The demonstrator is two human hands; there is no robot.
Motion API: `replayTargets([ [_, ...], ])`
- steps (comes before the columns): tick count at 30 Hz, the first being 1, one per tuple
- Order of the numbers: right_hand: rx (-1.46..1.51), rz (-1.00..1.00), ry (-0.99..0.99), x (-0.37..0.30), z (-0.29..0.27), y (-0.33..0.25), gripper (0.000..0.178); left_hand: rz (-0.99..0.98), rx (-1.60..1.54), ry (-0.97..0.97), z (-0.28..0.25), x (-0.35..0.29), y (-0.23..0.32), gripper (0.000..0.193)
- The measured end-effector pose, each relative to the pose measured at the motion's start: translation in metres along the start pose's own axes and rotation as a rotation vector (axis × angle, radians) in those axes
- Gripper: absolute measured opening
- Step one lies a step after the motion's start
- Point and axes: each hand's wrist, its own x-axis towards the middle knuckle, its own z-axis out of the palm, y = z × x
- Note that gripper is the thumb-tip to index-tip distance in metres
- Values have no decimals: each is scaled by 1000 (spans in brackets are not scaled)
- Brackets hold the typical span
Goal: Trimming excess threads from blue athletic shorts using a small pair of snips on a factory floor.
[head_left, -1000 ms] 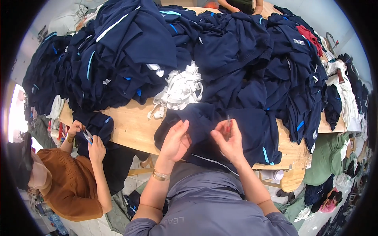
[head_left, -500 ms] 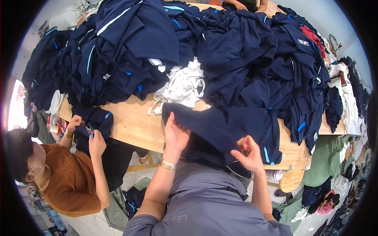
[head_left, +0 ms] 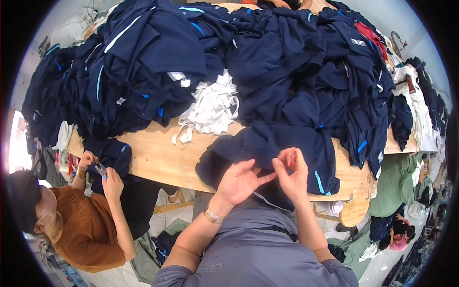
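Note:
A dark navy garment [head_left: 306,143] with a light blue strip lies bunched at the near edge of the table, in front of me. Over its near side, my left hand [head_left: 239,182] is palm up, fingers stretched toward my right hand; I see nothing held in it. My right hand [head_left: 292,177] is close beside it, thumb and fingers curled together. A small red thing [head_left: 292,163] shows among those fingers, too small to make out. The fingertips of both hands almost meet just above the cloth.
Large heaps of navy garments [head_left: 158,62] cover the far side of the wooden table [head_left: 158,160]. White strips [head_left: 213,107] lie piled mid-table. At left, a person in brown [head_left: 91,225] holds scissors [head_left: 101,171] at a navy garment. Another person's hands show at the far edge.
My left hand has left the garment's raised left part and moved right and down toward my right hand. That cloth has dropped and bunched. The view has shifted slightly.

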Motion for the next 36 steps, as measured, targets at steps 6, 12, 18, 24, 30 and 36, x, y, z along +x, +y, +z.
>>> replayTargets([
  [6,-116,-104,16,4,6,-1,22,134,317,139,9,6,-1,23],
  [12,-316,-167,4,2,11,1,18,233,723,251,11,3,-14,24],
  [18,255,113,-151,5,-7,-11,27,182,458,253,16,4,-4,14],
  [24,723,366,-676,5,-33,-36,36,271,304,282,28,7,2,17],
  [30,-406,5,-224,8,-17,-17,33,285,316,327,35,8,2,20],
  [36,-584,-162,-116,6,-7,-8,39,295,332,285,29,5,1,23],
])
